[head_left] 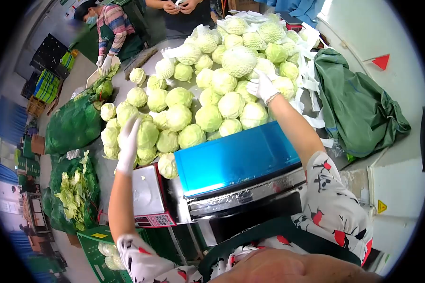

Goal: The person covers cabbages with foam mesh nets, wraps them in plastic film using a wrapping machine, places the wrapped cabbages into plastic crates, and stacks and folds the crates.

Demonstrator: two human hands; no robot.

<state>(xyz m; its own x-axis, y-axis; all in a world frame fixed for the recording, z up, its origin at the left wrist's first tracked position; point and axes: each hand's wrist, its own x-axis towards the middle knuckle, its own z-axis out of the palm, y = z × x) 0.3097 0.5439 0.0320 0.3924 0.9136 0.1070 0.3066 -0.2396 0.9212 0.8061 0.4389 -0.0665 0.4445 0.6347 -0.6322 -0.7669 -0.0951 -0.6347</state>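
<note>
A large heap of pale green cabbages covers the worktop in front of me. Several at the back sit in white foam nets, among them a netted cabbage on top. My left hand, in a white glove, has its fingers stretched upward beside a cabbage at the left of the heap; I cannot tell whether it touches it. Farther to the right, my gloved right hand reaches over the heap with fingers extended among the cabbages, close below the netted one. Nothing shows gripped in either hand.
A blue-topped machine and a scale stand between my arms. Green cloth lies at right; netting sacks stand at left. A green crate sits below. One co-worker trims leaves; another person's hands show opposite.
</note>
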